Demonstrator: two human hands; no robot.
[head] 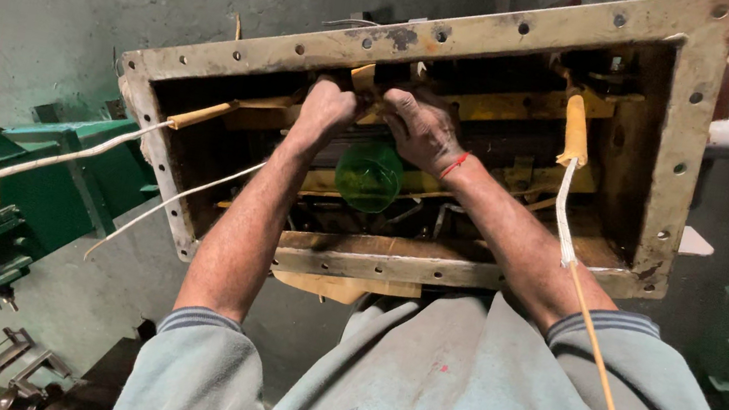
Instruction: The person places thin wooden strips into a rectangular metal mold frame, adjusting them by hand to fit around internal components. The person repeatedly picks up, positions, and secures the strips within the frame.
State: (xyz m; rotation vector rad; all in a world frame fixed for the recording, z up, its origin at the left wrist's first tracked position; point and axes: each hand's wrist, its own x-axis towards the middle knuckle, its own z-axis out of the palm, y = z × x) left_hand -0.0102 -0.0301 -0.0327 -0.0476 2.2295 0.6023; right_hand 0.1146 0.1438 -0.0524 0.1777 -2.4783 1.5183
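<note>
Both my hands are down inside the open metal box, working at the yellow strip that runs along its far side. My left hand is clenched in a fist near the strip's left end. I judge it is gripping the strip or a tab of it, but the fingers are curled out of sight, so I cannot say exactly what they hold. My right hand is just beside it, fingers pressed down and bent over the same spot, a red band at the wrist. The two hands are almost touching.

How far along: the box has no lid on, its bolt holes around the rim are empty, and the insides are exposed. The strip sits in place across the box. Whether it is fixed or loose there I cannot tell. Wires are not tidied.

What the box holds: dark metal parts in a block through the middle, yellow strips above and below them, and a green see-through dome directly under my hands. A wire with a yellow sleeve stands up at the right and trails out over my right forearm. Another white wire with a tan sleeve leaves over the left rim.

Outside, green machine housings stand on the grey floor to the left.
</note>
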